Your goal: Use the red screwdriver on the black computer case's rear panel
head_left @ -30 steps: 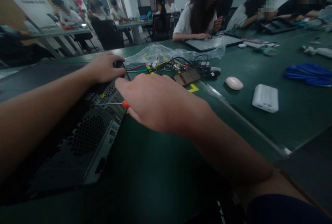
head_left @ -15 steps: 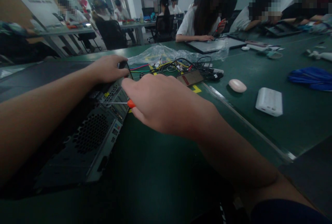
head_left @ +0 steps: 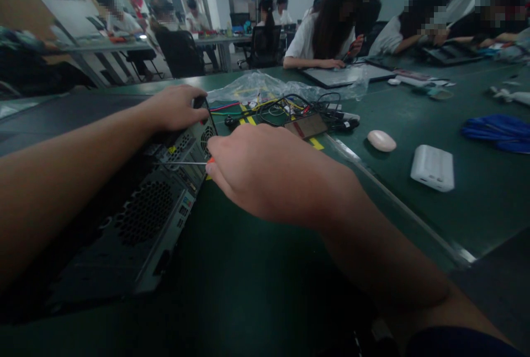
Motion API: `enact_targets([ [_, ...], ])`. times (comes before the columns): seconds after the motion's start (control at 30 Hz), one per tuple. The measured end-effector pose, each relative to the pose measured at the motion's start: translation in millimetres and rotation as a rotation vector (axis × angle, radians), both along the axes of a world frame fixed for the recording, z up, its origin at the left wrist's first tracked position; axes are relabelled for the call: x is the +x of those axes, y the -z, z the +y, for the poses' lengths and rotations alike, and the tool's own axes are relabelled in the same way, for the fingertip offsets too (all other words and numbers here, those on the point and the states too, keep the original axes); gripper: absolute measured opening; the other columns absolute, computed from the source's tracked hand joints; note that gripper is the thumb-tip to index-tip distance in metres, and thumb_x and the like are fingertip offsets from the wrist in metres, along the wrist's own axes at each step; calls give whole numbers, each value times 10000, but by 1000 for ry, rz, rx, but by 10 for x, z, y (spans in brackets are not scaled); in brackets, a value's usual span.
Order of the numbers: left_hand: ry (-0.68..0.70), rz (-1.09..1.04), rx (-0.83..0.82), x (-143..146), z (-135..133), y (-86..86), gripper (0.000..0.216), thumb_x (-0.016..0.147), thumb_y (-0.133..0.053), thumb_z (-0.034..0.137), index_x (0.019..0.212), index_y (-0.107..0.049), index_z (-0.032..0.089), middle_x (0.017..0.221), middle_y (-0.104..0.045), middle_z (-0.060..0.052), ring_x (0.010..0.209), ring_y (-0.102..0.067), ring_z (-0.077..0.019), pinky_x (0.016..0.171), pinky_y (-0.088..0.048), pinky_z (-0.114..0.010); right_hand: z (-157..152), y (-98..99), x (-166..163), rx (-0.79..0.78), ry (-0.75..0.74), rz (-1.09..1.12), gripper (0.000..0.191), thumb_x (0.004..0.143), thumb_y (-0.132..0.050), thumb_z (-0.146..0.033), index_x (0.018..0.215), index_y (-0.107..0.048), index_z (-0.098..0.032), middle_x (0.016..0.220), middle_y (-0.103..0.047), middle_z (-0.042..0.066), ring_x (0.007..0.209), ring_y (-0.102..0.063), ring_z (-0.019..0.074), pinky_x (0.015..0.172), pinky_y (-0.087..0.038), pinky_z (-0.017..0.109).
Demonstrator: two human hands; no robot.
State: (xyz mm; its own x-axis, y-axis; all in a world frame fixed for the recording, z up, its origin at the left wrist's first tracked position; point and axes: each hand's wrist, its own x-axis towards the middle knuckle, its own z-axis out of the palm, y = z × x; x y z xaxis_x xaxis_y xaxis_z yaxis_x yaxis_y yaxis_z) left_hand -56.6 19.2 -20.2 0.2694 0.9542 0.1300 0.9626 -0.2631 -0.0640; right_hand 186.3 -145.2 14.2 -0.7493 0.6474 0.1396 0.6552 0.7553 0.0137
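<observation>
A black desktop computer case [head_left: 95,257] lies at the left with its back panel turned to the right, showing a honeycomb vent and ports. My left hand [head_left: 178,107] grips the far corner of the case, fingers curled over its edge. In my right hand [head_left: 265,172] is a screwdriver [head_left: 186,163], its orange handle mostly hidden by my fingers. The thin metal shaft points left along the back panel, the tip near the slot covers; whether it sits in a screw I cannot tell.
Beyond my hands lie tangled cables [head_left: 285,106], a power adapter [head_left: 306,126] and clear plastic wrap [head_left: 256,84]. A pinkish oval object [head_left: 381,140], a white box-shaped device [head_left: 433,167] and a blue bundle [head_left: 497,132] rest on the right. Across the table, people work.
My right hand has turned slightly around the screwdriver, and less of the orange handle shows. My left hand stays on the case. The view has shifted a little.
</observation>
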Motion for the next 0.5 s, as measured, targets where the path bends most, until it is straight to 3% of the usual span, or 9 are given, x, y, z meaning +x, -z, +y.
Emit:
enact_targets([
  [0.23, -20, -57, 34, 45, -16, 15, 806, 960, -513, 484, 1594, -654, 8, 1590, -688, -275, 1486, -632, -417, 1305, -448, -544, -28, -25, 3, -13, 21, 79, 353, 1120, -462, -250, 1113, -804, -165, 1097, -856, 153, 1006, -774, 274, 829, -505, 356],
  [0.33, -26, -52, 29, 52, -23, 11, 796, 968, -514, 481, 1591, -648, 4, 1595, -683, -280, 1485, -635, -428, 1290, -465, -548, -20, -20, -17, -14, 22, 68, 290, 1090, -556, -298, 1206, -773, -145, 1117, -848, 158, 1017, -769, 292, 819, -489, 365],
  [0.5, -15, -36, 52, 40, -5, 23, 750, 985, -520, 463, 1580, -653, 27, 1616, -681, -253, 1502, -623, -412, 1298, -453, -527, 4, 7, -33, -7, 29, 107, 362, 1056, -599, -271, 1371, -674, -109, 1152, -827, 158, 1073, -748, 296, 835, -465, 365],
])
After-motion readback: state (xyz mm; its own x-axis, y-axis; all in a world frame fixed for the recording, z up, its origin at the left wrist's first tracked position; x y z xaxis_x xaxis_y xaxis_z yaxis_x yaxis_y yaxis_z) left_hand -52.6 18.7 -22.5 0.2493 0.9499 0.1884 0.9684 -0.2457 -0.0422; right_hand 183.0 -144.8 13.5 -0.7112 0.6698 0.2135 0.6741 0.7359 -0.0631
